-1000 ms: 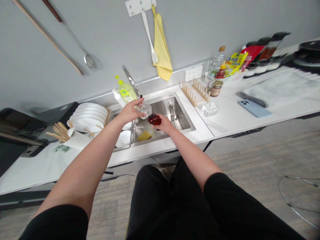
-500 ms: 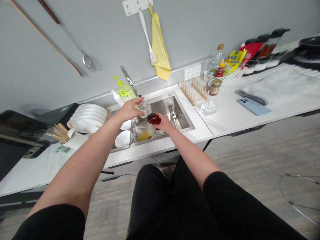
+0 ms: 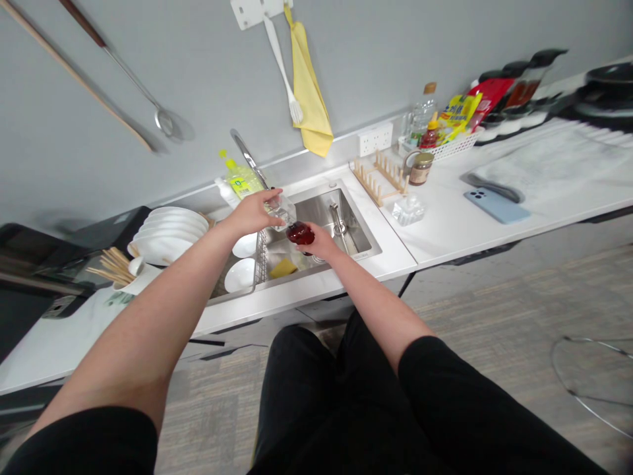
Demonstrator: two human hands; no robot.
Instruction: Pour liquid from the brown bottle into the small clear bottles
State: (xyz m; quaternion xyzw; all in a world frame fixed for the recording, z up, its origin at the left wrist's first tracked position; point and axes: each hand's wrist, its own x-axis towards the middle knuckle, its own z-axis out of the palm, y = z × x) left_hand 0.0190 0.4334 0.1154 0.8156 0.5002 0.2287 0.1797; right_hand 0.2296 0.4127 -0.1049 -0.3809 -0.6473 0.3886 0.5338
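Note:
Above the steel sink [image 3: 363, 231], my left hand [image 3: 254, 212] is closed round a clear, faceted glass-like container [image 3: 283, 210], which is tilted toward my right hand. My right hand [image 3: 320, 241] grips a dark red, shiny, translucent vessel [image 3: 300, 233] from its right side. The two vessels meet or nearly meet; whether they touch I cannot tell. A yellow sponge [image 3: 283, 267] lies in the sink below. White bowls [image 3: 241, 276] sit in the draining basket to the left. Behind my left hand are the faucet [image 3: 248, 155] and a yellow-green detergent bottle [image 3: 240, 181].
Stacked white plates [image 3: 168, 231] and a holder of chopsticks [image 3: 115, 267] stand left. On the right are a wooden rack [image 3: 378, 177], a clear glass block-like object [image 3: 409, 209], a lidded jar [image 3: 421, 169] and a blue phone [image 3: 497, 206]. A yellow cloth [image 3: 311, 92] hangs behind.
The view has shifted slightly, so the whole scene sits a little further left. Both hands keep their holds on the two vessels, with almost no change between them.

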